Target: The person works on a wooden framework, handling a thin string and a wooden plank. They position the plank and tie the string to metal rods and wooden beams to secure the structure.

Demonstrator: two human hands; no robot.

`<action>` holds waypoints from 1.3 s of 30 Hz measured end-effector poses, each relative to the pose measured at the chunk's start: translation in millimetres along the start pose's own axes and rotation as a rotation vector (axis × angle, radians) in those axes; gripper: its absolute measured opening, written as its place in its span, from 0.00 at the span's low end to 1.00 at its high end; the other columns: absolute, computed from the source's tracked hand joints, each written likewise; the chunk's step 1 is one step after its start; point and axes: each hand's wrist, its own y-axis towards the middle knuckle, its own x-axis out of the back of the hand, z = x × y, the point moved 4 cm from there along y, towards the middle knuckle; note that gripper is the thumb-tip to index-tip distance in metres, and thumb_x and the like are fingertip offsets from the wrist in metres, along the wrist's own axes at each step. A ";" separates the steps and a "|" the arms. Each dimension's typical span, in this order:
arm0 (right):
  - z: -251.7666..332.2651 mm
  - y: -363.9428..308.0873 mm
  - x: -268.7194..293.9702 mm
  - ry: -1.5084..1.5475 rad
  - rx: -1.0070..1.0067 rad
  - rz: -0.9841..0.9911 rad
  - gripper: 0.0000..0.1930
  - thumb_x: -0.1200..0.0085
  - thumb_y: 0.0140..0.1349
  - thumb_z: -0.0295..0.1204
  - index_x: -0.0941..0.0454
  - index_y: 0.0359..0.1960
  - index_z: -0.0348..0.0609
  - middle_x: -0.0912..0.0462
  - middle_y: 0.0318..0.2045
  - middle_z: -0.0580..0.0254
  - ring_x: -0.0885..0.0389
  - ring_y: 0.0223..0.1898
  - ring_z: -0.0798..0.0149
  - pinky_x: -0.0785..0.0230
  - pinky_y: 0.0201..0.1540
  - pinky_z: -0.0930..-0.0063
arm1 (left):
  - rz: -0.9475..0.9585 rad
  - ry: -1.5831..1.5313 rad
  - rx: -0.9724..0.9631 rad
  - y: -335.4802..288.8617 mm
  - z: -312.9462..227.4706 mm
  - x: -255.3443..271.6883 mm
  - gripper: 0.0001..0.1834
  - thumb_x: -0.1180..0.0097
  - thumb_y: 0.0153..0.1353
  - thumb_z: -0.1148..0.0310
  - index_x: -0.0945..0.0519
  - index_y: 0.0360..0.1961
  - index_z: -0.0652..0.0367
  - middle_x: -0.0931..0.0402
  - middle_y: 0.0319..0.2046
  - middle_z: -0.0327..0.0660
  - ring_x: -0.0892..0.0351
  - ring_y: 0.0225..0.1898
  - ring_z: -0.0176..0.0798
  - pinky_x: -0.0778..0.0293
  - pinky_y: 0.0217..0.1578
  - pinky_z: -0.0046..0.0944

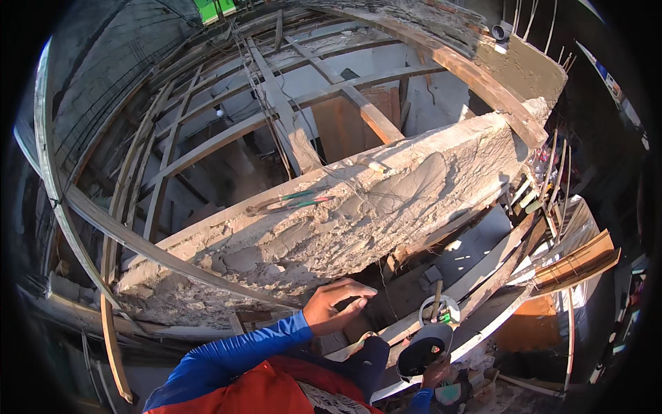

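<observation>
My left hand (338, 304) is held out at the near edge of a rough, broken concrete beam (386, 200). Its fingers are stretched forward with the thumb apart, and nothing is in it. Lower down on the right, my right hand (437, 372) grips the side of a dark round container with a grey rim (424, 348); what lies inside is too dark to make out. Just beyond that container stands a white bucket (449, 308) with a wooden handle (437, 297) sticking out. Pincers with green and red handles (293, 203) rest on top of the beam.
Past the beam, a grid of wooden battens (221, 145) spans a deep opening. A long curved metal strip (165, 257) crosses at left. Planks (496, 269) and a brown curved panel (579, 265) lie right. Steel rods (531, 21) stand upright at the far right.
</observation>
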 end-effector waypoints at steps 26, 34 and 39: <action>562.3 17.9 -13.8 -0.170 0.638 1.168 0.13 0.45 0.67 0.33 0.20 0.45 0.35 0.16 0.37 0.43 0.18 0.36 0.44 0.26 0.43 0.60 | -0.237 0.241 0.187 -75.1 -93.4 65.2 0.35 0.43 0.55 0.81 0.31 0.67 0.57 0.26 0.57 0.57 0.25 0.56 0.64 0.27 0.59 0.51; 614.6 123.9 -10.1 0.203 0.541 0.704 0.18 0.52 0.75 0.36 0.25 0.50 0.29 0.17 0.38 0.54 0.18 0.30 0.66 0.26 0.33 0.76 | -0.606 0.330 0.526 -144.6 -92.5 89.3 0.39 0.33 0.61 0.56 0.34 0.69 0.61 0.32 0.65 0.56 0.34 0.68 0.57 0.37 0.68 0.49; 618.4 231.8 -55.9 0.152 0.671 0.287 0.32 0.56 0.76 0.48 0.38 0.65 0.27 0.20 0.48 0.45 0.15 0.31 0.59 0.25 0.41 0.64 | -0.775 0.306 0.707 -190.9 -67.3 72.3 0.28 0.41 0.67 0.60 0.30 0.65 0.61 0.24 0.56 0.54 0.21 0.56 0.53 0.26 0.57 0.45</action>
